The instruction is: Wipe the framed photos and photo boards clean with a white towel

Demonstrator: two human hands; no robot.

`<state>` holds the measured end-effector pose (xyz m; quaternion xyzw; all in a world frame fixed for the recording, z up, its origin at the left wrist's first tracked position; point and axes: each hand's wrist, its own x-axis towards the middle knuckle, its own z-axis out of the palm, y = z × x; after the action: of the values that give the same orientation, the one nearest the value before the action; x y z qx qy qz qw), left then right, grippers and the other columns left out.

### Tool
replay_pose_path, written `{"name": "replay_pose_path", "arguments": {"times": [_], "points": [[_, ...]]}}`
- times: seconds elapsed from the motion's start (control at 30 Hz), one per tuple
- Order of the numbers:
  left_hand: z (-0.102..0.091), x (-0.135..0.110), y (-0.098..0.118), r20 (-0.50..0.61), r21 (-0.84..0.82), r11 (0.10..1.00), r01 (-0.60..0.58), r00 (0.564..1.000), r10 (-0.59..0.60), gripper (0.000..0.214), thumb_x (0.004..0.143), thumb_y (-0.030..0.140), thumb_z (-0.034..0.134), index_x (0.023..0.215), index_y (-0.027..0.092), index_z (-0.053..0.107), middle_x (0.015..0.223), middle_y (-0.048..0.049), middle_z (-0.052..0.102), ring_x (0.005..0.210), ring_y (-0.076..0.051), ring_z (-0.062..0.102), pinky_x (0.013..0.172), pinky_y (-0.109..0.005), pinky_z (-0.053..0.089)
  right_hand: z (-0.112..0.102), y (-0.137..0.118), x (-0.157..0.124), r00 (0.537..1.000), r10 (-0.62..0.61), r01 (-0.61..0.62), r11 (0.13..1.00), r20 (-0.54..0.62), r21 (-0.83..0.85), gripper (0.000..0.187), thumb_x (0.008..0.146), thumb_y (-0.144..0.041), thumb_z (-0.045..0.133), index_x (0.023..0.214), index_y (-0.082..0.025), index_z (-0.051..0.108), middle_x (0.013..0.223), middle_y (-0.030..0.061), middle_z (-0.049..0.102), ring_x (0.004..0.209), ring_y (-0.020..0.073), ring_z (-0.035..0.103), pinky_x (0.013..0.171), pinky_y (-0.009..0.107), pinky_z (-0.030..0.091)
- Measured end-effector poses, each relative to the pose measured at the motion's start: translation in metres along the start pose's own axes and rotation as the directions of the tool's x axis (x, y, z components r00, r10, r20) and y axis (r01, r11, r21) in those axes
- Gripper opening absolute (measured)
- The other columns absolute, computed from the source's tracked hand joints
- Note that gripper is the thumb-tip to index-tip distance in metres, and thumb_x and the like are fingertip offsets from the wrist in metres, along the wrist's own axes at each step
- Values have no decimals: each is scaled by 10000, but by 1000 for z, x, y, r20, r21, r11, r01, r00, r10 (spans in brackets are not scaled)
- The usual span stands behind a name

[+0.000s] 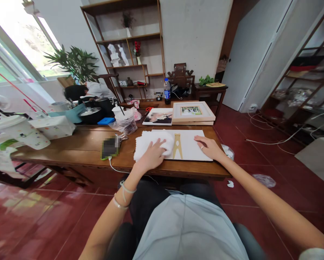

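The left hand (pixel 153 153) lies palm down on a white cloth (pixel 151 144), fingers spread and pressing flat onto it rather than closed around it; the fingertips reach toward the cloth's right end, where it bunches up. The cloth lies with its long axis running left to right along the near edge of the wooden table (pixel 77 144), and its right part overlaps the left portion of a white backing board (pixel 190 146). That board lies flat, its long side parallel to the table edge, with a tan wooden easel stand (pixel 177 145) fixed to it, the stand's long axis pointing away from the person and its two legs opening toward them. The right hand (pixel 209 146) rests open and flat on the board's right part, fingers extended toward the left, a ring on one finger, holding nothing. Both forearms reach forward from the lap, the left wrist wearing bracelets (pixel 122 196). Beyond the board lie a framed picture (pixel 193 112) and a photo print (pixel 158 117); a phone (pixel 110 147) on a cable sits just left of the cloth.
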<state>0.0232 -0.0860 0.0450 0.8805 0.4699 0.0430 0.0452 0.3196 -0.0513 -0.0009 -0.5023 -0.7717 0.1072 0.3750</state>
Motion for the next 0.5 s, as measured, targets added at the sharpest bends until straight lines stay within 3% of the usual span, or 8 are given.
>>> {"name": "replay_pose_path", "arguments": {"times": [0.13, 0.27, 0.37, 0.5], "points": [[3, 49, -25, -69, 25, 1000, 0, 998, 1, 356, 934, 401, 400, 1044, 164, 642, 1523, -99, 291, 1421, -297, 190, 1116, -553, 196, 0, 0, 0, 1000, -7, 7, 1000, 2, -6, 324, 808, -144, 511, 1055, -223, 704, 1198, 45, 661, 1175, 224, 576, 1068, 417, 406], [7, 74, -36, -146, 88, 996, -15, 989, 28, 399, 944, 448, 390, 1063, 169, 649, 1516, -80, 312, 1413, -281, 220, 1128, -526, 177, 0, 0, -1, 1000, -7, 7, 1000, 1, -18, 324, 817, -144, 500, 1065, -202, 700, 1203, 64, 657, 1173, 225, 578, 1063, 414, 411], [10, 66, -30, -140, 94, 995, -16, 990, 29, 381, 958, 404, 372, 1092, 172, 642, 1511, -73, 323, 1410, -268, 233, 1128, -516, 192, 0, 0, -1, 1000, 1, -1, 1000, 0, -1, 328, 807, -140, 515, 1062, -226, 702, 1203, 43, 659, 1170, 226, 580, 1066, 420, 408], [14, 23, -9, -165, 84, 996, -39, 985, 52, 339, 956, 354, 386, 1003, 184, 675, 1500, -46, 345, 1415, -262, 221, 1139, -507, 192, 1, 1, -1, 1000, 8, -8, 1000, -4, 14, 330, 801, -137, 522, 1060, -230, 703, 1199, 40, 662, 1170, 229, 580, 1063, 420, 411]]}}
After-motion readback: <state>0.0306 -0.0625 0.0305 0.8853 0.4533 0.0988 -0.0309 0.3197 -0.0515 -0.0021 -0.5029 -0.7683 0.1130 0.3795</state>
